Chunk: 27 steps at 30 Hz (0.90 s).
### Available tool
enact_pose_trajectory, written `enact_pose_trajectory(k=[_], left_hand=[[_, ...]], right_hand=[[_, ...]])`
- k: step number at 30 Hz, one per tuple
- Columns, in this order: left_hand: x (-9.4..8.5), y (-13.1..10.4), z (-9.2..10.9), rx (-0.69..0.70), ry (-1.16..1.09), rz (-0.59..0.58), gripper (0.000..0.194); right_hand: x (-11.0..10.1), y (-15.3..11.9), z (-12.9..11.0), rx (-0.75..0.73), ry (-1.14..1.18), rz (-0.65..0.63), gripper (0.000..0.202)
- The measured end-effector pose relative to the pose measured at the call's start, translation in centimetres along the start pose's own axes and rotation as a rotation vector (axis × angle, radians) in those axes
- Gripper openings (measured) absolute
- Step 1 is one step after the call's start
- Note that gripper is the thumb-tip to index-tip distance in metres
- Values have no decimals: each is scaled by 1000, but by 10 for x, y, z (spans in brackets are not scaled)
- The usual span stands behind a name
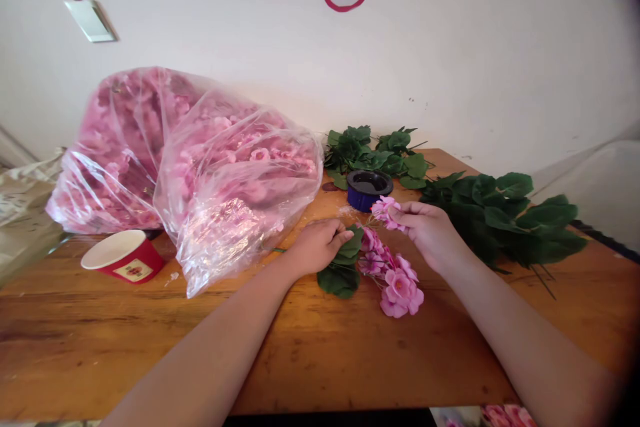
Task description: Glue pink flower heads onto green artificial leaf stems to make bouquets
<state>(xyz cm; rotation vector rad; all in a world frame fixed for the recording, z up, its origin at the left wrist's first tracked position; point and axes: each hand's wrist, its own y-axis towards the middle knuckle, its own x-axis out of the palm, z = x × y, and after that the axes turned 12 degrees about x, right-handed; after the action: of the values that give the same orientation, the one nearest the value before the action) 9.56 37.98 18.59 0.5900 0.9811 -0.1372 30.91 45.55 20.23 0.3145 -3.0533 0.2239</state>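
My left hand (pixel 320 245) is closed round the stem of a flower spray, with green leaves (pixel 340 279) under and beside its fingers. Pink blossoms (pixel 401 288) of the spray spread to the right, low over the wooden table (pixel 310 360). Between thumb and fingers, my right hand (pixel 425 230) pinches a pink blossom (pixel 385 211) at the upper end of the spray. Just behind that blossom stands a dark blue round container (pixel 369 188) with a black rim.
Clear plastic bags of pink flowers (pixel 240 167) fill the back left. In front of them is a red and white paper cup (pixel 125 257). Green leaf stems lie in piles at the back (pixel 370 153) and right (pixel 505 213), near the wall.
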Motion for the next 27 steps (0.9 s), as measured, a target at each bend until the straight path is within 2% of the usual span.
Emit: enact_pose_trajectory(k=[7,14,23,27], left_hand=[[1,0,0,4,12,2,32],[0,0,0,21,27,-10,33],[2,0,0,25,57,-6,31],[3,0,0,31,80,-12,28]], right_hand=[[1,-1,0,48,60,-40,29],[4,-4,-5,134,154,-12,29],[4,-5,-6,163,88,-5,19],[4,-5,-7,159,39,4,21]])
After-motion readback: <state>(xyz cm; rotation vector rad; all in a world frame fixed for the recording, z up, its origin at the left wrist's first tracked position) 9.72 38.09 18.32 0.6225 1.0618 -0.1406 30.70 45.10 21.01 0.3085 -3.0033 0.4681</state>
